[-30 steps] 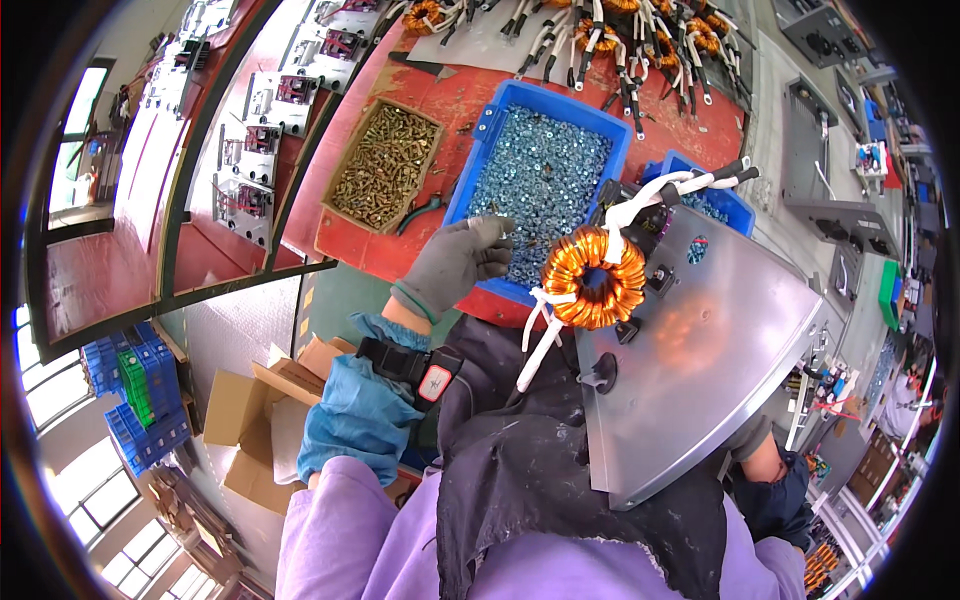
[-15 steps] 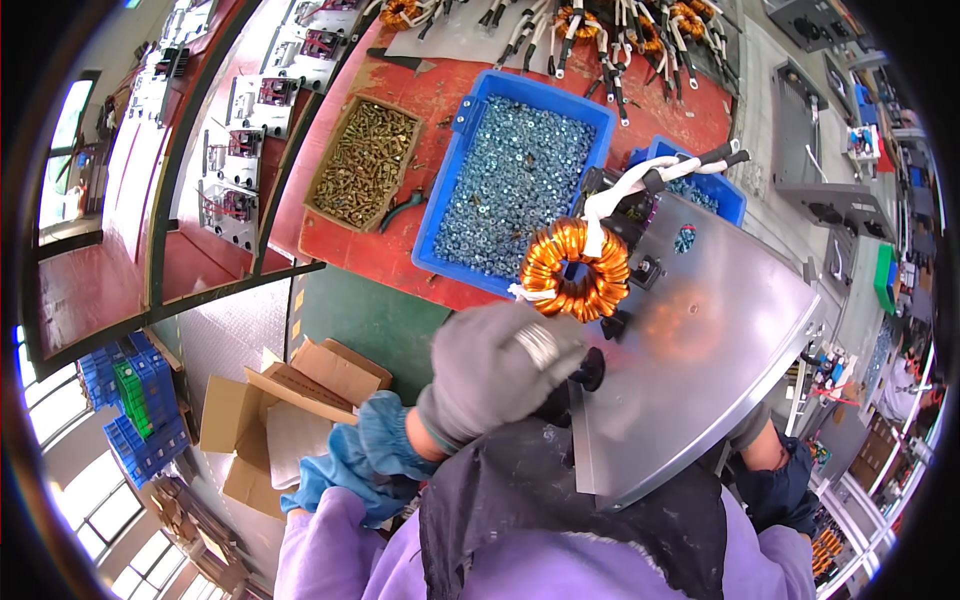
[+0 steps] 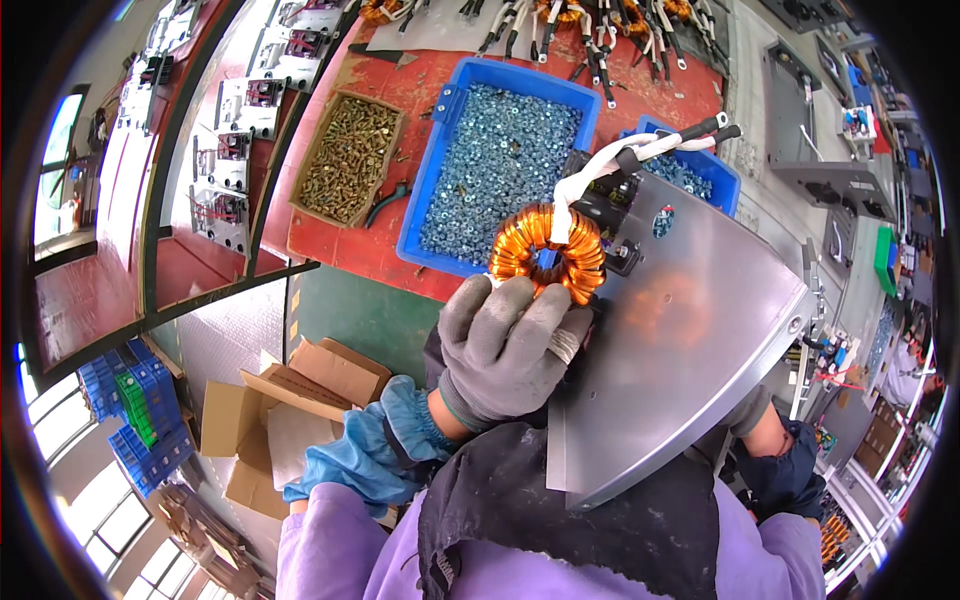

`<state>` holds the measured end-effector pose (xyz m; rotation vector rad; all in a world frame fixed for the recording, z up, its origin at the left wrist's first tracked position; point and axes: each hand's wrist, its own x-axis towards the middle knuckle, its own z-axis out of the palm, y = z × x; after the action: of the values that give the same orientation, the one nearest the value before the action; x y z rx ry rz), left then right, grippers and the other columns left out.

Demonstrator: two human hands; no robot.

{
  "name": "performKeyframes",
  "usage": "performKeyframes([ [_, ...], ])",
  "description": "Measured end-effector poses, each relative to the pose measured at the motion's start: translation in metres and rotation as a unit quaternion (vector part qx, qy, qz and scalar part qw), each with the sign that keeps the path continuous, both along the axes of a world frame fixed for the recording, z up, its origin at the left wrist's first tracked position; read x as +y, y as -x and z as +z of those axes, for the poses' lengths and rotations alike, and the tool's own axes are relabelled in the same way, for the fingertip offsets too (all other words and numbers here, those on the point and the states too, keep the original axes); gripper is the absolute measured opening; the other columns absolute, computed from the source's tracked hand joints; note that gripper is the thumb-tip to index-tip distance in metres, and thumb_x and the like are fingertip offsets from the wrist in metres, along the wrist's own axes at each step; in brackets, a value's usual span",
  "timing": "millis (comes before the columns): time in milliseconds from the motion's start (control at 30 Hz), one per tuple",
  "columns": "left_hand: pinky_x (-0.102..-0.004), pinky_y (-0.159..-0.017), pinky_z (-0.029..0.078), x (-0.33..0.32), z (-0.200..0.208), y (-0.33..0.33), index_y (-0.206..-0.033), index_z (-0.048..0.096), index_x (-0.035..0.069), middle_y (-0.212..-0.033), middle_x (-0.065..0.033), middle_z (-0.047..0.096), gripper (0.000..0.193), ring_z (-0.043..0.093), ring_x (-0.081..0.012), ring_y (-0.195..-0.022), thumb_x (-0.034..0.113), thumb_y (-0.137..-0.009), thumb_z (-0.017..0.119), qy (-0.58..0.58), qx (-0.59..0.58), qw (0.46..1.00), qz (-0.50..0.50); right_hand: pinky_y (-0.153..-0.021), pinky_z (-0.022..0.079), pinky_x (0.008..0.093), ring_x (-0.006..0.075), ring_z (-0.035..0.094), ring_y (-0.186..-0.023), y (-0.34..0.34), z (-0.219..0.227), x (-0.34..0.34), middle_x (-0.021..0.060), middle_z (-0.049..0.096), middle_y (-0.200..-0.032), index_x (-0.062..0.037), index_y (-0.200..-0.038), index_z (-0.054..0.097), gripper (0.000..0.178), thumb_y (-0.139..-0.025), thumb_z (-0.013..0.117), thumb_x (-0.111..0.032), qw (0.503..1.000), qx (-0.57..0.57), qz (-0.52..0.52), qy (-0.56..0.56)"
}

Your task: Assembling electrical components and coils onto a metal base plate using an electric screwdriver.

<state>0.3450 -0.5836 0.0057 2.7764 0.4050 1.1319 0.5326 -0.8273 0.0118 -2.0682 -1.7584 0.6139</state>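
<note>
A ring-shaped copper coil with white leads stands against the left side of a grey sheet-metal panel. My left hand, in a grey glove with white tape on one digit, curls its fingers over the coil's lower edge. The leads run up to the right and end in black sleeves with ring terminals. My right hand, also gloved, is at the panel's right underside; its fingers are hidden behind the metal. The panel is tilted in front of my body, and black parts sit along its upper left edge.
On the red table stand a blue bin of small metal nuts and a carton of brass-coloured screws. A smaller blue bin is behind the panel. More coils lie at the back. An open cardboard box is at lower left.
My left hand has moved up, and its fingers now rest over the coil's lower edge. Coil and panel have shifted slightly left in view.
</note>
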Motion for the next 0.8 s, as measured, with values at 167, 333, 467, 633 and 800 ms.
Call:
performKeyframes([
  [167, -0.0385, -0.088, 0.043, -0.004, 0.006, -0.002, -0.096, 0.069, 0.011, -0.102, 0.0028, 0.062, 0.036, 0.055, -0.0201, -0.098, 0.027, -0.065, 0.081, 0.065, 0.032, 0.997, 0.024, -0.092, 0.046, 0.0466, 0.0416, 0.057, -0.106, 0.002, 0.001, -0.007, 0.0201, 0.06, -0.115, -0.005, -0.118, 0.06, 0.05, -0.072, 0.07, -0.021, 0.998, 0.014, -0.023, 0.062],
  [333, -0.0382, -0.088, 0.042, -0.001, 0.008, -0.004, -0.096, 0.069, 0.01, -0.104, 0.0042, 0.063, 0.038, 0.056, -0.0182, -0.103, 0.025, -0.064, 0.081, 0.039, 0.018, 0.999, -0.001, -0.089, 0.047, 0.0478, 0.0412, 0.057, -0.104, 0.002, -0.014, -0.019, 0.018, 0.061, -0.115, -0.005, -0.116, 0.062, 0.053, -0.067, 0.073, -0.023, 0.994, 0.009, -0.037, 0.104],
  [467, -0.0382, -0.087, 0.042, -0.006, 0.009, -0.006, -0.093, 0.07, 0.01, -0.105, 0.0038, 0.064, 0.035, 0.057, -0.0183, -0.102, 0.024, -0.063, 0.081, 0.048, 0.032, 0.998, 0.034, -0.093, 0.045, 0.0501, 0.0394, 0.056, -0.11, 0.001, -0.018, -0.034, 0.0159, 0.059, -0.12, -0.0061, -0.121, 0.059, 0.059, -0.068, 0.073, -0.027, 0.999, -0.03, -0.024, 0.034],
  [633, -0.0374, -0.088, 0.04, -0.01, 0.008, -0.011, -0.089, 0.07, 0.011, -0.104, 0.0046, 0.065, 0.027, 0.059, -0.0181, -0.098, 0.02, -0.066, 0.078, 0.057, 0.051, 0.997, 0.003, -0.101, 0.042, 0.0462, 0.0363, 0.054, -0.117, 0.008, -0.026, -0.042, 0.016, 0.058, -0.123, -0.0047, -0.125, 0.058, 0.058, -0.073, 0.069, -0.027, 0.972, 0.165, -0.141, 0.09],
  [800, -0.0401, -0.092, 0.039, -0.004, 0.001, -0.024, -0.098, 0.067, 0.009, -0.104, 0.0008, 0.063, 0.032, 0.06, -0.0191, -0.095, 0.016, -0.068, 0.077, 0.089, 0.026, 0.996, -0.015, -0.094, 0.044, 0.0482, 0.0402, 0.057, -0.107, 0.003, -0.019, -0.036, 0.0175, 0.061, -0.115, -0.0048, -0.116, 0.062, 0.056, -0.067, 0.072, -0.03, 0.998, 0.016, -0.021, 0.048],
])
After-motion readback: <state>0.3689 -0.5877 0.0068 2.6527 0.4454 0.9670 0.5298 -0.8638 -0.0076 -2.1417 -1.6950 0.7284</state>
